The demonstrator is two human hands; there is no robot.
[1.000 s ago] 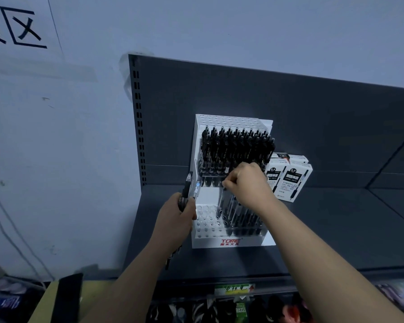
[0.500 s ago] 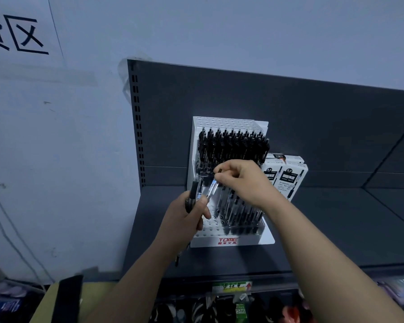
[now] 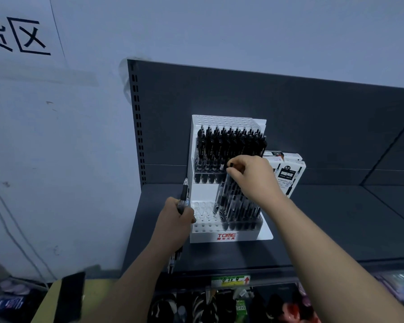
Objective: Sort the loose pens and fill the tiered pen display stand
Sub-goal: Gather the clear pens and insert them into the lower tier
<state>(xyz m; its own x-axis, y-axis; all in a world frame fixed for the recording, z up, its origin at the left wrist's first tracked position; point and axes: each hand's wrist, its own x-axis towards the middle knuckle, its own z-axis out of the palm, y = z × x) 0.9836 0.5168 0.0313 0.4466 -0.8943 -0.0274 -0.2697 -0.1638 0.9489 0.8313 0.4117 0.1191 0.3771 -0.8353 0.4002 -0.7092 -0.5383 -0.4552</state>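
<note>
The white plastic tiered pen stand [image 3: 203,237] is carrying the red brand word "TOME" on its front lip, above small red Chinese characters too fine to read. The white paper wall sign [image 3: 30,36] is showing a large black "区". The white pen carton [image 3: 289,173] is displaying "0.5". The yellow-green shelf-edge tag [image 3: 230,280] is bearing blurred handwriting.

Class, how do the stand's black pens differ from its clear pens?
The black pens sit higher, behind; the clear pens lower, in front. The black pens span their tier; the clear pens leave empty holes at left. Both sit in one white stand.
</note>
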